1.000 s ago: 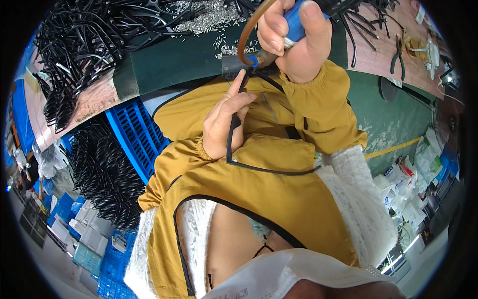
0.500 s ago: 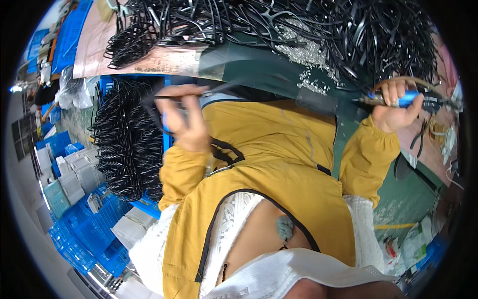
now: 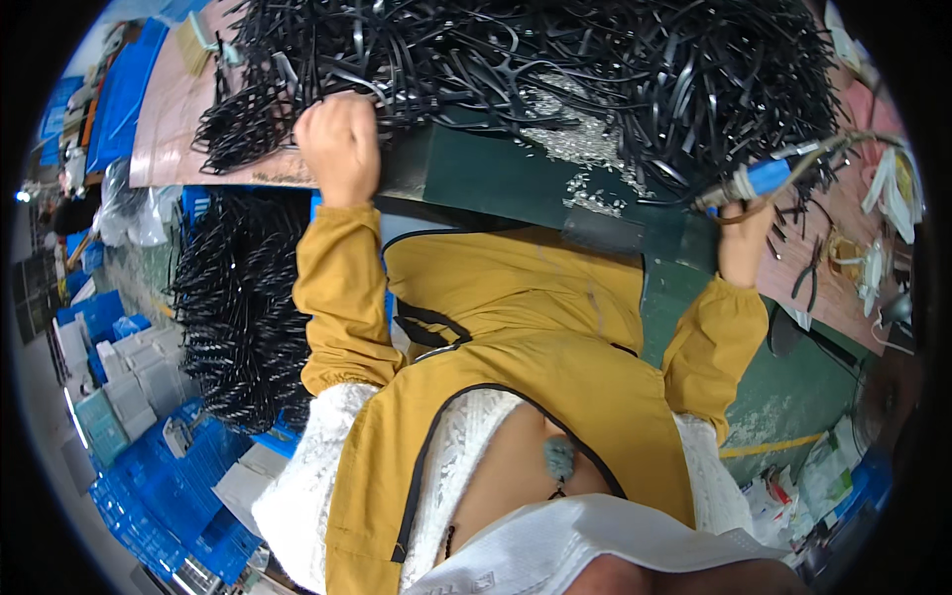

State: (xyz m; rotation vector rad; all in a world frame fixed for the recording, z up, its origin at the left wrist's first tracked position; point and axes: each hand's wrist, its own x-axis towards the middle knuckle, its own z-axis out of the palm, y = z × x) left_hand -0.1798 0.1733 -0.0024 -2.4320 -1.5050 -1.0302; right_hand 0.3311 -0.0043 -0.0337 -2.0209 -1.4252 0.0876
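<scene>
Black eyeglass parts (image 3: 397,61), tangled, probably called for gentle lifting, piece by piece, blue power driver (image 3: 769,177) best clear of loose metal pins (image 3: 583,134). Parts lay on counter (image 3: 167,149), beside and beyond left hand (image 3: 342,139); left grip curled, contents hidden, couldn't tell. Right hand (image 3: 744,243) held driver, tip near parts.

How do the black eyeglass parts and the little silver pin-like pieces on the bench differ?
Colour: the black eyeglass parts are dark and glossy; the silver pin-like pieces are pale and shiny.
Size: the black eyeglass parts are long and slender; the silver pin-like pieces are tiny.
Pose: the black eyeglass parts tangle in heaps; the silver pin-like pieces lie scattered.
Shared: both lie on the bench.
</scene>
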